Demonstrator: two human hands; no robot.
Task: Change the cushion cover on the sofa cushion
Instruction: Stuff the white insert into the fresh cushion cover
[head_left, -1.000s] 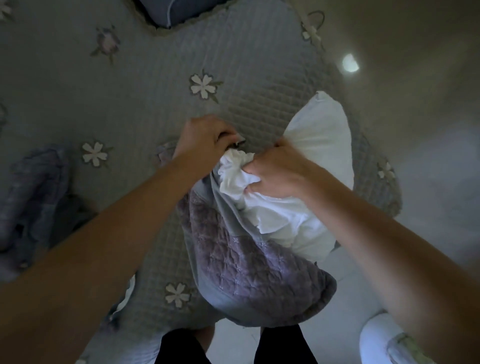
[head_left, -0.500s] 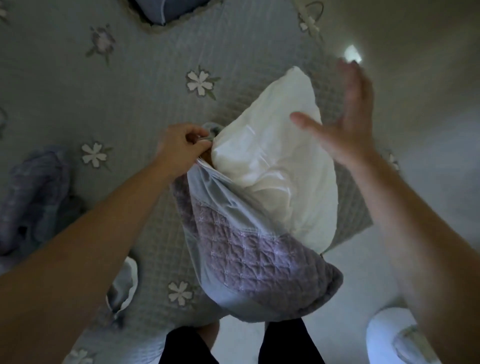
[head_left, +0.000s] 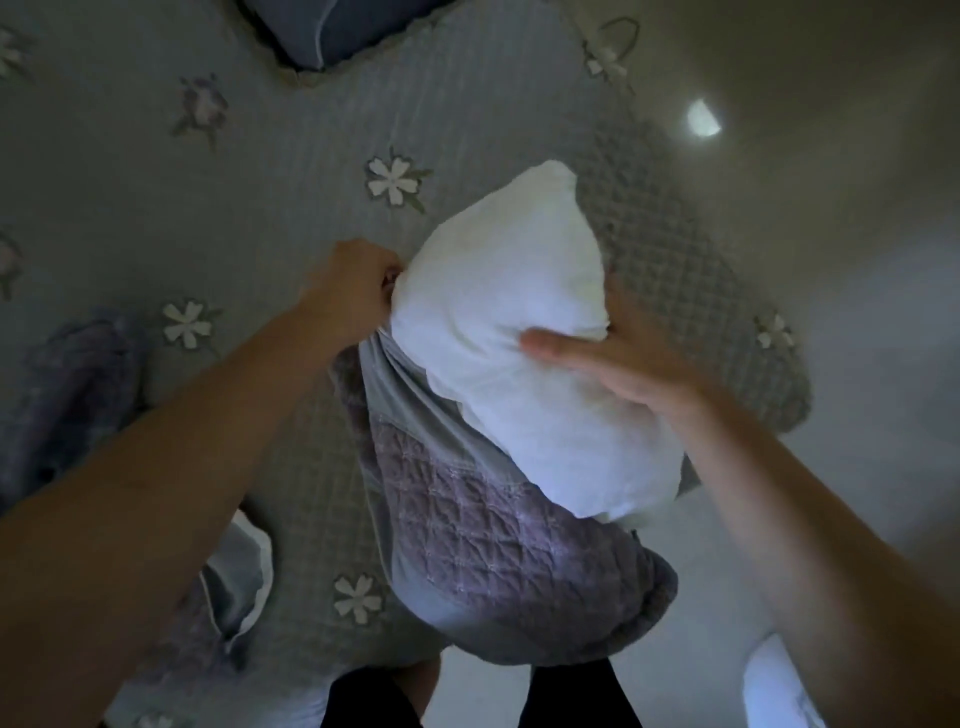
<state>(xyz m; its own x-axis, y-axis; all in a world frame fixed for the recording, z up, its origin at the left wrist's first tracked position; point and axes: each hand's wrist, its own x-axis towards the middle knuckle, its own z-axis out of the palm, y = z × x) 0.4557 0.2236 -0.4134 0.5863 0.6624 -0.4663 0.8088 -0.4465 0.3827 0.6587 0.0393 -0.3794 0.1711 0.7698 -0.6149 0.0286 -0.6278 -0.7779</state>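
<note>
The left hand is curled into a fist at the upper left corner of the white cushion, its fingers bunched on the rim of the cushion cover, with the left forearm stretching down and left from there. The right hand lies flat and spread against the right side of the cushion, thumb laid across the white fabric and the other fingers wrapped behind it, the right forearm running down and right from there. The cushion stands tilted, its upper half bare and its lower half sunk in the cover, which is pale blue with a quilted purple panel and bulges below the cushion. Behind the cushion lies the sofa's quilted grey-green throw with stitched white flowers. Far to the left of the cushion a crumpled purple cloth lies on the throw, and above it a dark blue pillow shows at the frame's top. No brand, label or writing can be read anywhere.
</note>
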